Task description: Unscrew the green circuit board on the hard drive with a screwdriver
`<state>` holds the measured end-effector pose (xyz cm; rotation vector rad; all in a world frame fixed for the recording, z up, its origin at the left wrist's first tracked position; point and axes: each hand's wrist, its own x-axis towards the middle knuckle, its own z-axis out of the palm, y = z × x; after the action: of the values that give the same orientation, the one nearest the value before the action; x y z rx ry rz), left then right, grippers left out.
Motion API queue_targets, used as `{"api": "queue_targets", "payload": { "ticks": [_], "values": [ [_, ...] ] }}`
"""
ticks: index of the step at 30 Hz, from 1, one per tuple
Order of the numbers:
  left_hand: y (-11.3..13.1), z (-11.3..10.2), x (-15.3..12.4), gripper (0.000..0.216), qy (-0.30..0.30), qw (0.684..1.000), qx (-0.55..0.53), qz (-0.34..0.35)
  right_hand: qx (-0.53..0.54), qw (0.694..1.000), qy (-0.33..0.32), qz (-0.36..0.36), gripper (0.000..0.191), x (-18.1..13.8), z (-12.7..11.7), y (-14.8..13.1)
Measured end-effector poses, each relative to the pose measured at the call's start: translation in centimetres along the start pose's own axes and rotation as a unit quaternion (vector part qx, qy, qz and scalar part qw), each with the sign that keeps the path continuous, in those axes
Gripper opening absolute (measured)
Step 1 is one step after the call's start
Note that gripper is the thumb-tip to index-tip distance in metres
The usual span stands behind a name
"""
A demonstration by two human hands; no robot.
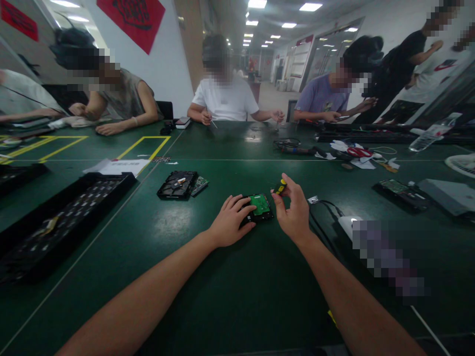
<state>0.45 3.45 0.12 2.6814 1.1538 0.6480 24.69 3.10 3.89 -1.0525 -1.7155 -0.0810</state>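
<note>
Since my only view is the head cam, here's what I've got: my left hand is loosely spread, fingers resting over the left part of the hard drive, thumb by its near edge. The drive's lying flat on the green table right in front of me, green board facing up. My right hand is just beside it, thumb and fingers pinched around a stubby yellow-and-black tool; can't tell if the tip touches the drive. Off to the left I've got another drive with a loose circuit board just beside it, then a long black tray. Someone in a white shirt sits across from me.
</note>
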Motion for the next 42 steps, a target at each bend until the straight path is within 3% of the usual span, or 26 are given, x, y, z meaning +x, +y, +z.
{"api": "queue_targets", "payload": {
  "ticks": [5,12,42],
  "values": [
    [0.01,-0.08,0.06,0.054,-0.001,1.0,0.0,0.001,0.055,0.998,-0.03,0.023,0.059,-0.2,0.2,0.01],
    [-0.06,0.04,0.02,0.055,0.001,1.0,-0.004,-0.001,-0.016,1.0,0.008,-0.015,0.052,0.18,-0.11,-0.06],
    [0.03,-0.01,0.03,0.054,0.001,1.0,0.002,0.002,0.009,1.0,-0.004,0.003,0.06,-0.38,0.45,0.54]
  ]
}}
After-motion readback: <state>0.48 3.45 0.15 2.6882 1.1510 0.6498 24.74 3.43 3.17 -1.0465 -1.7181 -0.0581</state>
